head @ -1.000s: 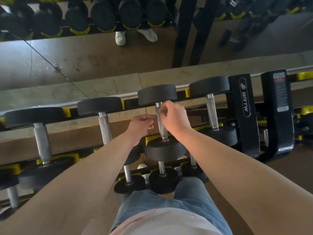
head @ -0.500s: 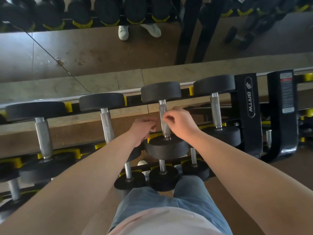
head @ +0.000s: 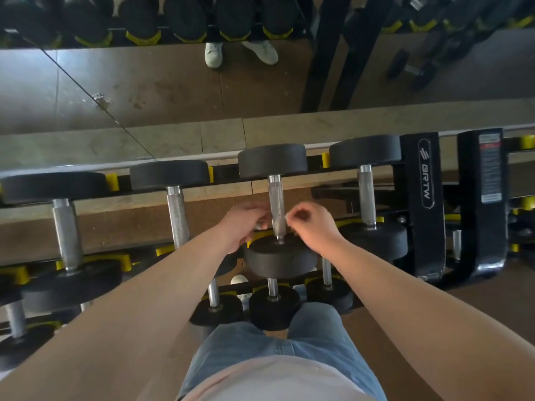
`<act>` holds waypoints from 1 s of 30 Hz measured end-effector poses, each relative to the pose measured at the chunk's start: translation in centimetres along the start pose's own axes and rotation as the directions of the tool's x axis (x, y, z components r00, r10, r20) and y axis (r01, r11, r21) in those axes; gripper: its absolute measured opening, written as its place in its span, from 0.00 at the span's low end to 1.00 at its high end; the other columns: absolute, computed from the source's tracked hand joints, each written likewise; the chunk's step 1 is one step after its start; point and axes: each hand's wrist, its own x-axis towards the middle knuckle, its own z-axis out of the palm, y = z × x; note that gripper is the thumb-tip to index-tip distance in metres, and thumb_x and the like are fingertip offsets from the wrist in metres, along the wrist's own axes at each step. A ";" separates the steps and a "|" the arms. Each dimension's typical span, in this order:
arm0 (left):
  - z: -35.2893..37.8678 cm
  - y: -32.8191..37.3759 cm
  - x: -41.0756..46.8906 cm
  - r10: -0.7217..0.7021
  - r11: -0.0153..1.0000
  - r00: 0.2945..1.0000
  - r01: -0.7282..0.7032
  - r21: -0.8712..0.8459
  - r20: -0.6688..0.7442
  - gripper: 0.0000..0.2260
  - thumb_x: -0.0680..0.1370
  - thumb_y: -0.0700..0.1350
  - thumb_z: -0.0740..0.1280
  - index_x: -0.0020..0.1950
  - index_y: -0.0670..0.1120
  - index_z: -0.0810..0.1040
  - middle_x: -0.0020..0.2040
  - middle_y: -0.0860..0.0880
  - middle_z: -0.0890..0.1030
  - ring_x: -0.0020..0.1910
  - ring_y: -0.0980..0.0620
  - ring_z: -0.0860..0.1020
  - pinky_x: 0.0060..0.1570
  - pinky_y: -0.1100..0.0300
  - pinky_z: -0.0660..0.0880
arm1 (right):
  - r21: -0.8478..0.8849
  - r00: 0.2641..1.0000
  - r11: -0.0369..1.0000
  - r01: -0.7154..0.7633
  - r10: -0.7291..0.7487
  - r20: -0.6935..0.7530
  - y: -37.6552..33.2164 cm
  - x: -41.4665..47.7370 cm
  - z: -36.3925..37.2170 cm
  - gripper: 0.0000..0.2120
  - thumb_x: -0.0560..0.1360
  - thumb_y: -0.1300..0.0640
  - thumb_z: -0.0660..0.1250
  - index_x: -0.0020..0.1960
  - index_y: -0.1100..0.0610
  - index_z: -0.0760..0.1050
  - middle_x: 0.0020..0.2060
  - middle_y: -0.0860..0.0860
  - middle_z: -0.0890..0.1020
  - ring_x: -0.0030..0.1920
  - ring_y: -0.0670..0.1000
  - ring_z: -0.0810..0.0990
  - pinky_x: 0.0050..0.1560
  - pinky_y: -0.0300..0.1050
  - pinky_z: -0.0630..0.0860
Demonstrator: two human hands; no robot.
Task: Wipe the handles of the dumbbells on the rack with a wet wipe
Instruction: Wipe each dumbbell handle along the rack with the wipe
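Note:
A dumbbell with black round heads lies on the top tier of the rack, its knurled steel handle (head: 275,202) pointing away from me. My left hand (head: 241,224) sits just left of the handle's near end and my right hand (head: 314,224) just right of it. Both have curled fingers. Small white bits of the wet wipe (head: 286,218) show at the fingertips of each hand, pinched on both sides of the handle. Most of the wipe is hidden, and the handle shows bare between the hands.
More dumbbells lie on the same tier, with handles to the left (head: 177,215), far left (head: 65,233) and right (head: 367,195). Smaller dumbbells (head: 273,302) sit on the lower tier by my knees. A black rack upright (head: 424,198) stands right. A mirror (head: 162,91) is behind.
Both hands have slid down the handle toward me, from its middle to its near end. The right hand has come off the top of the handle to its right side.

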 end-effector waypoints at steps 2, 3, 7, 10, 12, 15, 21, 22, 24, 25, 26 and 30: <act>0.2 0.0 -0.2 -0.005 1.000 1.000 0.005 0.002 0.005 0.09 0.83 0.44 0.64 0.60 0.51 0.82 0.40 0.50 0.82 0.32 0.55 0.71 0.26 0.63 0.64 | 0.317 0.976 0.928 -0.195 0.214 -0.027 -0.5 1.5 0.0 0.03 0.80 0.56 0.70 0.53 0.50 0.79 0.47 0.50 0.84 0.49 0.52 0.85 0.54 0.49 0.83; 0.2 0.0 -0.3 -0.012 1.000 1.000 0.012 -0.006 0.005 0.10 0.83 0.44 0.65 0.61 0.51 0.82 0.39 0.50 0.81 0.31 0.55 0.70 0.26 0.63 0.64 | 0.364 0.968 0.901 -0.237 0.250 0.014 -1.0 2.4 0.0 0.03 0.80 0.57 0.69 0.53 0.51 0.80 0.47 0.52 0.85 0.50 0.54 0.85 0.56 0.52 0.83; 0.3 0.0 -0.4 -0.043 0.998 0.999 0.042 -0.040 -0.011 0.09 0.84 0.44 0.65 0.61 0.50 0.82 0.38 0.50 0.81 0.24 0.59 0.68 0.24 0.65 0.62 | 0.532 0.962 0.802 -0.272 0.233 0.140 -3.1 5.7 -0.3 0.08 0.82 0.64 0.63 0.54 0.57 0.81 0.52 0.58 0.85 0.57 0.61 0.83 0.63 0.59 0.79; 0.5 0.4 -0.6 -0.025 0.999 0.999 0.024 -0.049 -0.029 0.09 0.84 0.43 0.64 0.62 0.50 0.81 0.39 0.48 0.81 0.24 0.59 0.68 0.24 0.65 0.62 | 0.561 0.958 0.780 -0.278 0.181 0.223 -3.5 6.6 -1.2 0.10 0.83 0.65 0.61 0.57 0.58 0.80 0.54 0.59 0.83 0.59 0.62 0.82 0.63 0.56 0.79; 0.8 0.6 -0.7 -0.017 0.999 0.998 0.014 -0.051 -0.055 0.09 0.84 0.43 0.63 0.61 0.50 0.81 0.42 0.48 0.81 0.24 0.60 0.70 0.24 0.65 0.62 | 0.228 0.934 0.944 -0.238 0.158 0.321 -2.5 6.2 -1.8 0.10 0.82 0.64 0.63 0.60 0.56 0.79 0.52 0.56 0.84 0.55 0.57 0.83 0.56 0.50 0.81; 0.9 0.4 -0.4 -0.037 0.997 0.997 0.032 -0.071 -0.068 0.10 0.84 0.43 0.64 0.62 0.50 0.82 0.51 0.46 0.84 0.34 0.56 0.75 0.25 0.65 0.65 | -0.192 0.828 0.963 -0.187 0.260 0.496 -0.5 5.2 -1.9 0.08 0.81 0.62 0.65 0.55 0.50 0.79 0.51 0.54 0.84 0.55 0.56 0.83 0.57 0.53 0.81; 0.6 -0.2 -1.0 -0.091 0.996 0.995 0.090 -0.007 -0.047 0.07 0.83 0.46 0.66 0.57 0.53 0.83 0.56 0.44 0.84 0.41 0.50 0.72 0.29 0.64 0.65 | 0.525 0.894 0.757 -0.388 0.172 0.413 -1.4 8.1 -1.7 0.14 0.81 0.68 0.61 0.65 0.61 0.76 0.59 0.61 0.82 0.59 0.59 0.83 0.59 0.52 0.82; 0.7 -0.2 -1.3 -0.101 0.995 0.994 0.102 0.015 -0.048 0.07 0.83 0.47 0.66 0.57 0.53 0.83 0.56 0.44 0.84 0.41 0.51 0.72 0.30 0.64 0.65 | 0.601 0.905 0.702 -0.381 0.149 0.399 -1.8 8.5 -1.7 0.14 0.82 0.68 0.61 0.65 0.61 0.76 0.59 0.61 0.82 0.59 0.59 0.83 0.58 0.51 0.82; 0.9 -0.3 -1.6 -0.116 0.992 0.992 0.118 0.037 -0.049 0.08 0.83 0.48 0.65 0.59 0.53 0.83 0.58 0.43 0.84 0.38 0.53 0.71 0.31 0.64 0.65 | 0.628 0.898 0.675 -0.388 0.125 0.422 -1.7 8.6 -1.7 0.15 0.82 0.68 0.61 0.66 0.60 0.76 0.60 0.60 0.82 0.60 0.58 0.83 0.57 0.49 0.82; 1.0 -0.2 -1.7 -0.121 0.992 0.991 0.123 0.041 -0.053 0.09 0.84 0.48 0.65 0.61 0.52 0.82 0.58 0.42 0.83 0.36 0.54 0.70 0.31 0.64 0.65 | 0.550 0.884 0.741 -0.386 0.126 0.450 -1.5 8.2 -1.7 0.16 0.82 0.68 0.61 0.67 0.59 0.77 0.60 0.58 0.82 0.59 0.56 0.83 0.56 0.47 0.82; 1.0 -0.2 -1.8 -0.121 0.991 0.991 0.124 0.049 -0.060 0.09 0.84 0.48 0.65 0.62 0.52 0.82 0.58 0.41 0.83 0.34 0.54 0.69 0.31 0.64 0.65 | 0.412 0.862 0.834 -0.366 0.138 0.488 -1.1 7.8 -1.7 0.15 0.82 0.68 0.61 0.66 0.57 0.77 0.59 0.57 0.83 0.57 0.54 0.84 0.54 0.45 0.82; 1.1 0.3 -2.0 -0.113 0.990 0.992 0.117 0.078 -0.062 0.10 0.84 0.48 0.65 0.63 0.51 0.82 0.55 0.45 0.84 0.40 0.53 0.75 0.38 0.61 0.70 | 0.139 0.800 0.934 -0.330 0.199 0.566 -0.5 6.8 -1.7 0.13 0.81 0.67 0.63 0.62 0.56 0.78 0.55 0.54 0.84 0.52 0.50 0.85 0.43 0.37 0.81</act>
